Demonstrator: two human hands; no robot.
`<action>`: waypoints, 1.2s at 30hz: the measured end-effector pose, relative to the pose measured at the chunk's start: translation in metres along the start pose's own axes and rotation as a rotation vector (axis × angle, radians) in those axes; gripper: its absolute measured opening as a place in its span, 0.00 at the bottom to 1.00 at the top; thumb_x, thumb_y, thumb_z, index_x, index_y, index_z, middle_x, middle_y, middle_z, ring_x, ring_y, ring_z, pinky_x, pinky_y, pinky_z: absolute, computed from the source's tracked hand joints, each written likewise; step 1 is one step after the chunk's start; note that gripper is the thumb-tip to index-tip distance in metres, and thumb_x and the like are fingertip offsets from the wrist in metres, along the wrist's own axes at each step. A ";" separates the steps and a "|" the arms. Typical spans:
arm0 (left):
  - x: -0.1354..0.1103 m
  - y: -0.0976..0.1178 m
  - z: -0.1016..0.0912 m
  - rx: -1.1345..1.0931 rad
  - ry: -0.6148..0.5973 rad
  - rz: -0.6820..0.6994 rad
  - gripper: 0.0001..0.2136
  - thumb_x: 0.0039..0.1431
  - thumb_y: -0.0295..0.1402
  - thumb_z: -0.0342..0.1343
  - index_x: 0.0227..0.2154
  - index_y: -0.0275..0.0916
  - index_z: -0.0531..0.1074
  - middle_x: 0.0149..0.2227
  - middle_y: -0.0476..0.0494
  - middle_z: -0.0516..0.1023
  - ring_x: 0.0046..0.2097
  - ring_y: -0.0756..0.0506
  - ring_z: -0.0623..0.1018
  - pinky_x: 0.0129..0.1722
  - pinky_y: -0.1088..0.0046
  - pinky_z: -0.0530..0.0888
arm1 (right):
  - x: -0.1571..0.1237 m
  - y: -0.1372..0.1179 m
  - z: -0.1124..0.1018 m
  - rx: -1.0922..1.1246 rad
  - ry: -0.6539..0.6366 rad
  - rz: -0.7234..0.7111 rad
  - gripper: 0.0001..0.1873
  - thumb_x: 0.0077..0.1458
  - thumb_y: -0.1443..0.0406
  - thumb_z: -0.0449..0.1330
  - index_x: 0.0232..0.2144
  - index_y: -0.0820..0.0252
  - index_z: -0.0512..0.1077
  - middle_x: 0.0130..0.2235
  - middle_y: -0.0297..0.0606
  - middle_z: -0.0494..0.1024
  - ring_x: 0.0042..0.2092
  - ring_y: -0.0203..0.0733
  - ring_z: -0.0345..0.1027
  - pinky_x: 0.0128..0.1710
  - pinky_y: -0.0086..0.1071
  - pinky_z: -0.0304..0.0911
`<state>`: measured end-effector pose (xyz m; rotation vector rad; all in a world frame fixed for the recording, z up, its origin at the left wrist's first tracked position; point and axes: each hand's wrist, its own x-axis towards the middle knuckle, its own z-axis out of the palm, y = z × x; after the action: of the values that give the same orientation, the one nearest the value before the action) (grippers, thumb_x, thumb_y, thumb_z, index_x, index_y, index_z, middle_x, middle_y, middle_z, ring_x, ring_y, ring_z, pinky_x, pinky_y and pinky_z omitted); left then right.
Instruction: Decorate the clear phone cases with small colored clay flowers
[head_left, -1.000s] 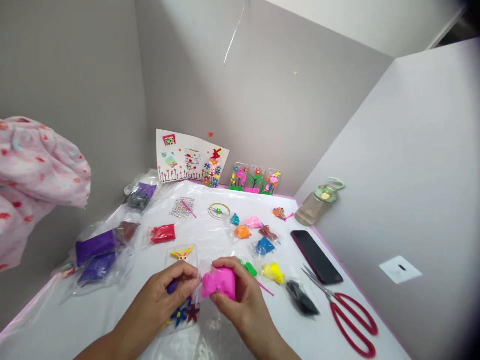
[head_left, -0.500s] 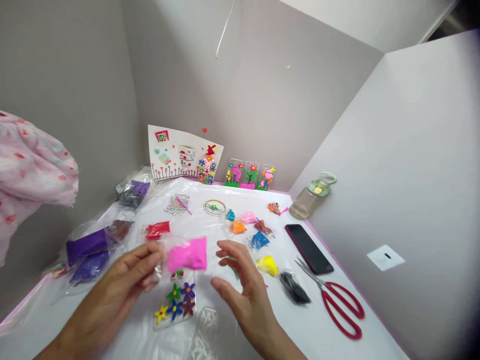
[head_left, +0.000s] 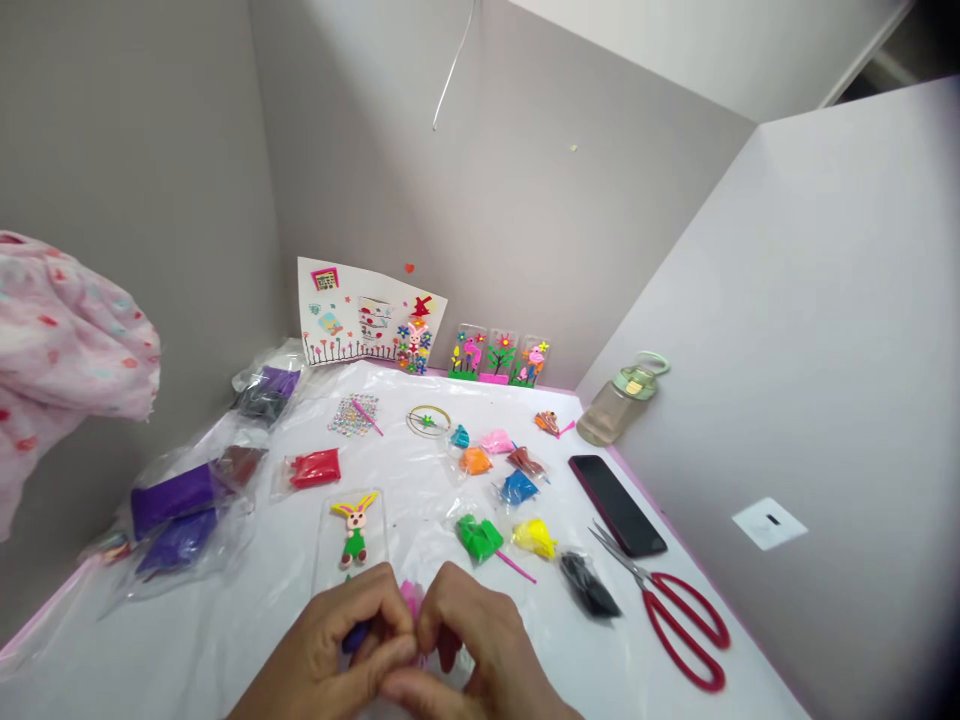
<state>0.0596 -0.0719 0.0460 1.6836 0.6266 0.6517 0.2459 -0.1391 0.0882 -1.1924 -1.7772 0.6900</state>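
Note:
My left hand (head_left: 341, 640) and my right hand (head_left: 469, 650) are closed together low in the view, fingertips pinched on a small piece of pink clay (head_left: 409, 598) that only peeks out between them. Under the left fingers lies a clear phone case (head_left: 352, 535) decorated with a clay rabbit. A green clay bag (head_left: 478, 537) and a thin pink tool (head_left: 515, 566) lie just beyond my right hand.
Small clay bags in yellow (head_left: 534, 538), blue (head_left: 517, 487), orange (head_left: 475, 460), black (head_left: 589, 585) and red (head_left: 315, 467) dot the plastic-covered table. Red scissors (head_left: 686, 620), a phone (head_left: 616, 503) and a bottle (head_left: 622, 400) sit right. Purple clay bags (head_left: 176, 505) lie left.
The pink clay bag held up by my left hand half a second ago is gone from sight. Both hands dropped low and closed together on a small pink piece.

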 end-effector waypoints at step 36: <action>-0.001 0.011 -0.033 -0.116 0.540 -0.085 0.20 0.65 0.55 0.57 0.32 0.42 0.74 0.27 0.52 0.70 0.26 0.50 0.65 0.28 0.76 0.67 | -0.018 0.062 0.067 -0.612 -0.361 -0.221 0.22 0.50 0.58 0.72 0.41 0.58 0.68 0.43 0.41 0.76 0.43 0.48 0.67 0.41 0.38 0.66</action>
<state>0.0367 -0.0521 0.0625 1.3644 1.0128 1.0723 0.2174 -0.1308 0.0002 -1.2796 -2.4944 0.2350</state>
